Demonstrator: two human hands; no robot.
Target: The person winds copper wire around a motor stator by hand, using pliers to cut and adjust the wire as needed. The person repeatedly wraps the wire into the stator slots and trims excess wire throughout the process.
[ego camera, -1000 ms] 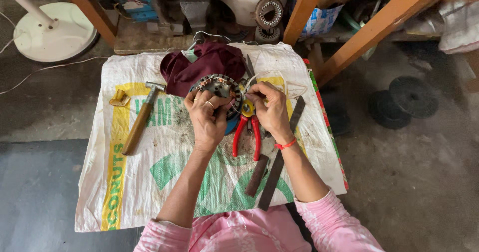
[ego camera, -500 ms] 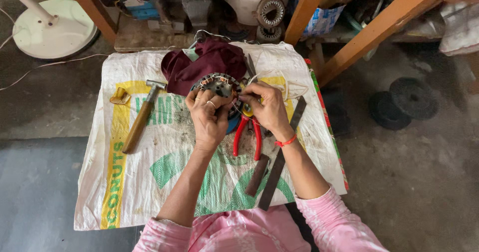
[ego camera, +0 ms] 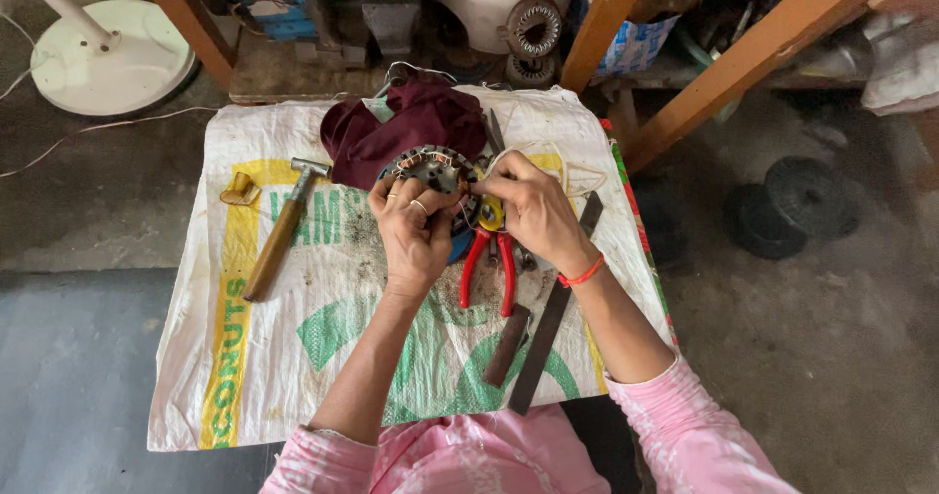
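Item: round metal motor stator with copper windings point(ego camera: 435, 171), lying near the middle of the far edge of the white woven sack point(ego camera: 293, 357) spread on the floor, its far side touching a crumpled maroon cloth point(ego camera: 411, 122).

Left hand point(ego camera: 416, 225): we close it on the near rim of the stator, fingers curled over the edge; a firm, narrow grip that steadies the piece.

Right hand point(ego camera: 533, 210): we pinch thumb and fingertips together at the stator's right side, apparently on a thin pale wire point(ego camera: 567, 166) that loops out toward the sack's far right corner; the exact contact point is too small to tell.

Handling note: in our judgement the step goes best when we keep the left hand pressing the stator still and draw the fine wire with an even, light pull, avoiding kinks and sharp slot edges, since such wire snaps or scrapes easily.

Adjacent stock: red-handled pliers point(ego camera: 486, 264) just near of the stator, between our wrists; two dark flat metal files point(ego camera: 543, 333) toward the near right edge; wooden-handled hammer point(ego camera: 279, 235) by the left edge, with a small brass clip point(ego camera: 238, 190) beside its head. We keep the pliers within reach and the loose loop clear of them.
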